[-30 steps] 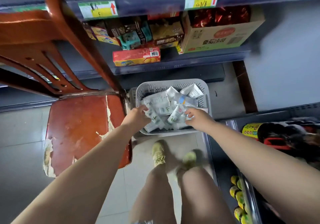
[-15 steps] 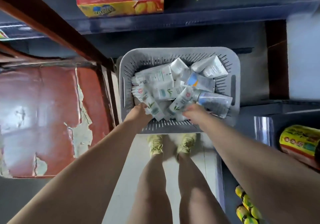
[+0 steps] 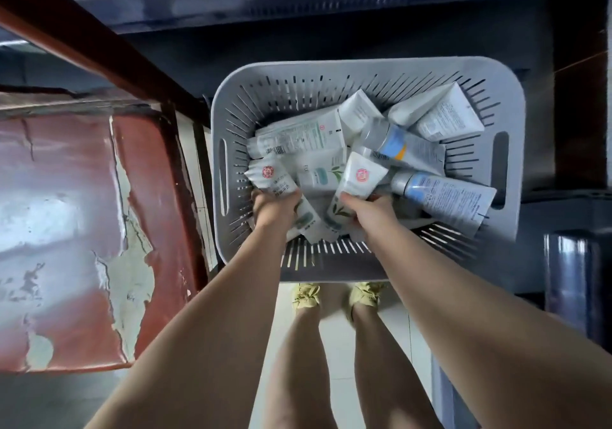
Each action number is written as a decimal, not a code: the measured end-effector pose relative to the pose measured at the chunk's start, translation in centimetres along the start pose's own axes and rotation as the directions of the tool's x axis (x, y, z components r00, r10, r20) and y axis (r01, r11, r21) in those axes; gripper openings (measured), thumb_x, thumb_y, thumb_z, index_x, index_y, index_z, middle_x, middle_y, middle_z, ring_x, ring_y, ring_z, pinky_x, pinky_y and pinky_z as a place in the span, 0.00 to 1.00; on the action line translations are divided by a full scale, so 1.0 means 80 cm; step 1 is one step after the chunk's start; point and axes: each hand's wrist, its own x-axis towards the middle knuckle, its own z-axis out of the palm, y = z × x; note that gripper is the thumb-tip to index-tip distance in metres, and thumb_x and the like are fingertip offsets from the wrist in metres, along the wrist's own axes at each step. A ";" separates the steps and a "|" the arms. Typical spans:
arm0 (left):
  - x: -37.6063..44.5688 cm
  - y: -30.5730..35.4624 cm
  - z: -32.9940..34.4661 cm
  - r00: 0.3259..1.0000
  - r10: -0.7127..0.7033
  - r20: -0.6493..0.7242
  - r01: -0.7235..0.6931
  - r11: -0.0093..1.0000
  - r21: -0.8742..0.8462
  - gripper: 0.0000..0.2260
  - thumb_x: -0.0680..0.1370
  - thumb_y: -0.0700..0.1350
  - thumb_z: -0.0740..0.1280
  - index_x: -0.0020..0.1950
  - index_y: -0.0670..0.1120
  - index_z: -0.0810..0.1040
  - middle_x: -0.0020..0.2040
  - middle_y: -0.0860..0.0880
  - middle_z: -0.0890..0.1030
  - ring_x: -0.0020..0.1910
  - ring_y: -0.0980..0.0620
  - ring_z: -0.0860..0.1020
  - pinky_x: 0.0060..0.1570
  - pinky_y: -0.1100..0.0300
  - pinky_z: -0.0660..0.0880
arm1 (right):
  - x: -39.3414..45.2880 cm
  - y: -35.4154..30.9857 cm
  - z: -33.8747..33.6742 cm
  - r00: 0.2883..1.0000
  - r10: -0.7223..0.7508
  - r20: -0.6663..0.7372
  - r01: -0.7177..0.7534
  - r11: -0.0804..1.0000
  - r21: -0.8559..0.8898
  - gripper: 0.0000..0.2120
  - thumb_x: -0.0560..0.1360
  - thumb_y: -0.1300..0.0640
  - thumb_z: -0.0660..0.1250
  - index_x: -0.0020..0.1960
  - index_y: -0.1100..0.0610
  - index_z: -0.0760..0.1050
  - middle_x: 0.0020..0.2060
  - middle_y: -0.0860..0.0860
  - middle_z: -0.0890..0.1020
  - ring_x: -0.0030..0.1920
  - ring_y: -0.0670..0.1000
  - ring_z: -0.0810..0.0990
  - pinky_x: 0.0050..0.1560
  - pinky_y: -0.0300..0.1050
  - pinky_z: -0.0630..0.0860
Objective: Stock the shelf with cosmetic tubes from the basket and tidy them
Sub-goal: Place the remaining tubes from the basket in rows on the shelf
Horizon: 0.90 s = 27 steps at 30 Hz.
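A grey slotted plastic basket (image 3: pixel 367 74) sits on the floor below the shelf, heaped with several white cosmetic tubes. My left hand (image 3: pixel 273 205) grips a white tube with a red round logo (image 3: pixel 271 178) at the basket's front left. My right hand (image 3: pixel 371 211) grips another white tube with a red logo and green leaf print (image 3: pixel 357 180) near the middle. A tube with a blue label and silver cap (image 3: pixel 443 196) lies at the right, and a larger white tube (image 3: pixel 443 119) leans in the back right corner.
A worn red chair seat with peeling surface (image 3: pixel 73 230) stands close on the left, its wooden back rail (image 3: pixel 99 54) crossing diagonally. A dark blue shelf edge (image 3: pixel 331 1) runs overhead. My legs and yellow shoes (image 3: pixel 306 296) stand behind the basket. Dark shelving (image 3: pixel 576 279) is on the right.
The view has closed in on the basket as I bent down. Both hands have sunk into the pile and each has taken hold of a tube.
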 end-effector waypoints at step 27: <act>-0.379 0.170 -0.189 0.574 0.683 0.451 -0.565 0.730 -0.385 0.06 0.77 0.43 0.65 0.52 0.53 0.75 0.47 0.50 0.80 0.46 0.48 0.78 0.48 0.49 0.75 | -0.384 -0.233 -0.169 0.903 -0.427 0.051 0.353 0.804 0.478 0.02 0.76 0.54 0.64 0.45 0.52 0.72 0.42 0.54 0.79 0.41 0.55 0.78 0.50 0.52 0.76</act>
